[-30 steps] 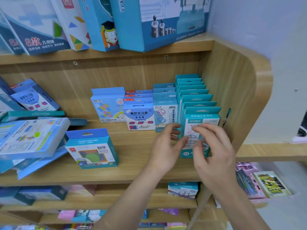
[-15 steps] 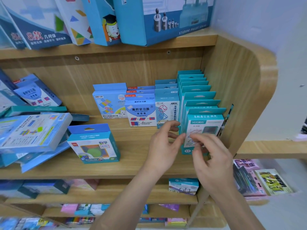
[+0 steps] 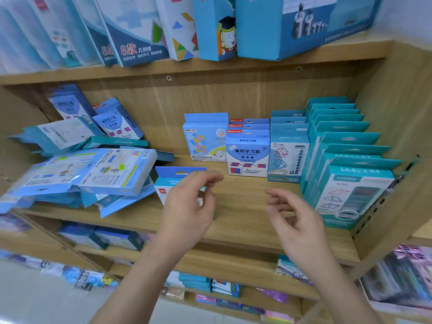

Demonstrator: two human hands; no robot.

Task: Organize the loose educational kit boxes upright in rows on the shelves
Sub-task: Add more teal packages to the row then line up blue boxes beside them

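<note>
The heap of loose boxes (image 3: 93, 169) slumped at the left of the shelf (image 3: 243, 220) could have slid off if tugged carelessly, while the left hand (image 3: 187, 206) hovered half-curled before a lone upright box (image 3: 180, 175), contact unclear, and the right hand (image 3: 297, 220) hung relaxed, empty.

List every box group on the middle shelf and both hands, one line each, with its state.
Teal box row: upright, front to back along the right wall.
Frame-kit row: upright, in line.
Area-board row: upright, in line.
Checkered box: upright.
Small blue box: upright, alone, partly behind the left hand.
Loose pile: flat and tilted, unsorted.
Left hand: relaxed, holding nothing.
Right hand: relaxed, holding nothing.
</note>
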